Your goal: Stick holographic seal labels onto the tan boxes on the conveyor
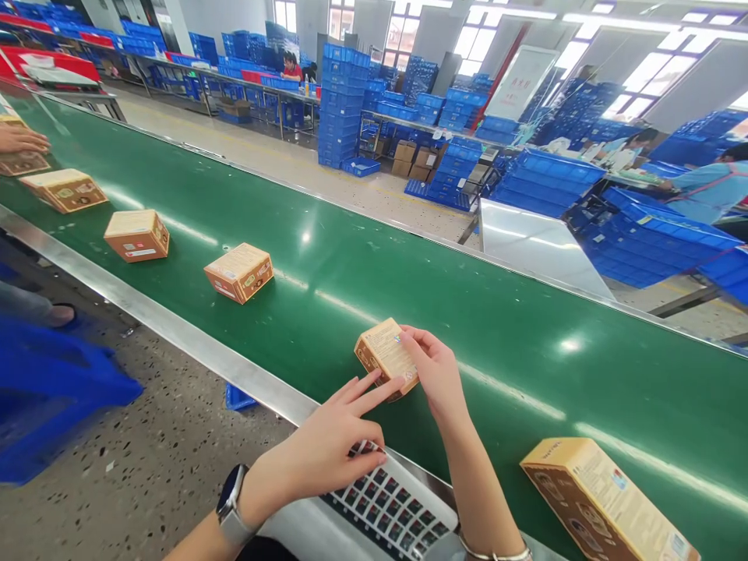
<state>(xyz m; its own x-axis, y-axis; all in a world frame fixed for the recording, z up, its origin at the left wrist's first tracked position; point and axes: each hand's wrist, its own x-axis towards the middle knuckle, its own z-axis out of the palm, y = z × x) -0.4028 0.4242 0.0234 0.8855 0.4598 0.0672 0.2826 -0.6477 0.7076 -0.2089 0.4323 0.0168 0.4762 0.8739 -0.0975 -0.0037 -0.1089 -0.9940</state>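
Observation:
A small brown-and-cream cardboard box [382,347] sits on the green conveyor belt in front of me. My right hand [435,370] closes on its right side, thumb on the top face beside a small bluish sticker [398,339], fingers at the far edge. My left hand [342,436] reaches in from the near side, its index and middle fingers stretched out against the box's near edge. Below its thumb lies a white-framed sheet of small dark stickers [397,506], partly covered by that hand. Whether the thumb touches the sheet I cannot tell.
A box [608,499] with a sticker on top lies at lower right. Up the belt [327,226] to the left stand more boxes [239,273], and another person's hand [23,140] touches one. A metal rail [234,362] edges the belt. Blue crates [344,101] are stacked beyond.

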